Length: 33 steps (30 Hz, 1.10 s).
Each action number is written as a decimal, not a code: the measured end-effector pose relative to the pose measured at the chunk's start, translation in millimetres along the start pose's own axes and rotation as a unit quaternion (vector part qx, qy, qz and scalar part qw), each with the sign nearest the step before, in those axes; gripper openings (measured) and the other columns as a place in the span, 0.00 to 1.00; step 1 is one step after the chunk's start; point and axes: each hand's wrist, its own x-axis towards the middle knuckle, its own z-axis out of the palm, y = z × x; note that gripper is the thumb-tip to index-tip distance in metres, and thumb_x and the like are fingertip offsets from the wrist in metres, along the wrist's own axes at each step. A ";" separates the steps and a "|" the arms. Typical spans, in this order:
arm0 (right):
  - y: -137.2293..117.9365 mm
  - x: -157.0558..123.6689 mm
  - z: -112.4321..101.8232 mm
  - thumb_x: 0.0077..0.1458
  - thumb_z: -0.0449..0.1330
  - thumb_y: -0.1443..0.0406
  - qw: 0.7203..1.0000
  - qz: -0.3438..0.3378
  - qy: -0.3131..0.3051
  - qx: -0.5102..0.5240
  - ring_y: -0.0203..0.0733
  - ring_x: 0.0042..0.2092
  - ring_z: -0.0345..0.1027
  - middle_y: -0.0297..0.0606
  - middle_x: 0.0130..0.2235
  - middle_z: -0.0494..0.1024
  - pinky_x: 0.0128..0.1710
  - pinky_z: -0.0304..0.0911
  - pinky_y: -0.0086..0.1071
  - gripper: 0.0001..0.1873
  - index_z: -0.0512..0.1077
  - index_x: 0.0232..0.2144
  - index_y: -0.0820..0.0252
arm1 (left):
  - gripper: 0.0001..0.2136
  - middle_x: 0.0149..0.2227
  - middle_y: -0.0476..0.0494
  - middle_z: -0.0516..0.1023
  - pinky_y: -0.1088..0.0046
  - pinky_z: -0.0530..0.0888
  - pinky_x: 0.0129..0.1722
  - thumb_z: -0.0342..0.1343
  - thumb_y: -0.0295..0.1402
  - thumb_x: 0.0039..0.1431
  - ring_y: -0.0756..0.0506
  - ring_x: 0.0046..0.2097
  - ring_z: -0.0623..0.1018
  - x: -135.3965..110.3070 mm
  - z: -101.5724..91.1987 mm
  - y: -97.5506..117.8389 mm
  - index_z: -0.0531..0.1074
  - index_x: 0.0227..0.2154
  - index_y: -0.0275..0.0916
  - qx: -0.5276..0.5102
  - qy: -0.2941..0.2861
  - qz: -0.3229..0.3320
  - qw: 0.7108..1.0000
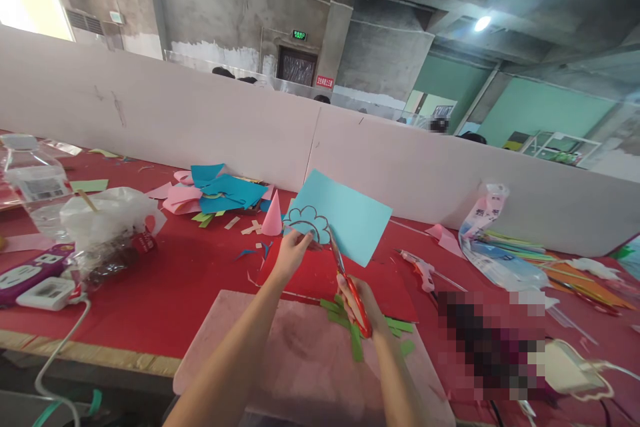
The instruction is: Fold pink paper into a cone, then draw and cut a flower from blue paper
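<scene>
My left hand (295, 250) pinches the lower left part of a light blue sheet of paper (350, 213), with its thumb on a drawn scalloped outline. That dark outline shows several rounded lobes, like a flower or cloud. In my right hand (361, 303) is a pair of scissors (356, 297) with red handles. Their blades meet the sheet's lower edge, just right of the outline; how far apart the blades are I cannot tell. A pink paper cone (273, 215) stands left of the sheet. Green paper strips (356, 340) lie under and around my right hand.
Blue and pink paper scraps (230, 190) are heaped at the back left. At left stand a plastic bottle (37, 180) and a bagged cup (107, 240). To the right lie a glue gun (420, 268), packaging (500, 260) and a white charger (565, 367). A white partition (240, 120) bounds the table.
</scene>
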 end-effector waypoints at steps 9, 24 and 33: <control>13.4 3.7 -0.2 0.48 0.50 0.43 0.996 -0.015 -0.077 0.032 0.26 0.12 0.44 0.22 0.14 0.52 0.10 0.45 0.22 0.25 0.52 0.20 0.56 | 0.14 0.20 0.46 0.76 0.70 0.74 0.30 0.52 0.43 0.53 0.45 0.26 0.78 2.0 -5.5 -4.6 0.67 0.23 0.36 0.031 0.029 0.023 0.999; 18.2 0.8 -0.5 0.54 0.53 0.53 0.998 0.016 -0.048 0.031 0.32 0.21 0.63 0.31 0.22 0.68 0.19 0.60 0.26 0.18 0.67 0.26 0.63 | 0.12 0.19 0.51 0.71 0.74 0.73 0.28 0.52 0.42 0.53 0.49 0.23 0.74 4.0 -7.4 -4.7 0.64 0.23 0.38 0.021 0.039 0.039 0.998; 19.7 2.0 -5.7 0.57 0.54 0.61 0.998 0.042 -0.017 0.035 0.42 0.45 0.65 0.40 0.47 0.68 0.42 0.64 0.40 0.16 0.65 0.46 0.61 | 0.14 0.19 0.54 0.58 0.80 0.64 0.23 0.52 0.41 0.52 0.53 0.23 0.63 4.7 -8.7 -3.3 0.59 0.19 0.37 0.037 0.069 0.068 0.995</control>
